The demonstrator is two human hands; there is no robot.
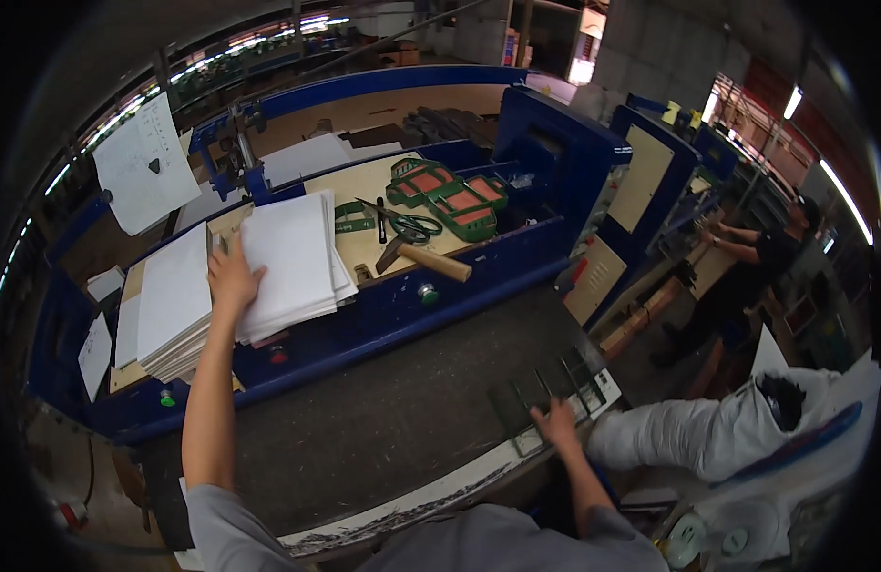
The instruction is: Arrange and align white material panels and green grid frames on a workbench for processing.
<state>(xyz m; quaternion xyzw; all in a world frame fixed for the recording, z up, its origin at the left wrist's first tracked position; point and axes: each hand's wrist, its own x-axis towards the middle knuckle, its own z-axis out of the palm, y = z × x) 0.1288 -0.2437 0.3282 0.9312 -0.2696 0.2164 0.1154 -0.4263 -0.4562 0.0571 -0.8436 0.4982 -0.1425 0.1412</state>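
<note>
My left hand (233, 278) reaches up to two stacks of white sheets on the blue machine. Its fingers are spread at the gap between the left stack (174, 291) and the right stack (288, 248), with the thumb out over the right stack's edge. A small grey piece shows by the fingertips. Low on the right, my right hand (559, 424) has its fingers closed at the near edge of a thin dark green frame with upright strips (545, 391). That frame lies over the front edge of the dark work surface (383, 400) and looks slightly blurred.
Behind the stacks, a pale board holds a hammer (426, 257), scissors (412, 227) and green-and-red cutting dies (450, 195). A blue machine column (555, 172) rises beyond. A white sack (688, 434) lies at my right. Farther right, another person (774, 253) stands working.
</note>
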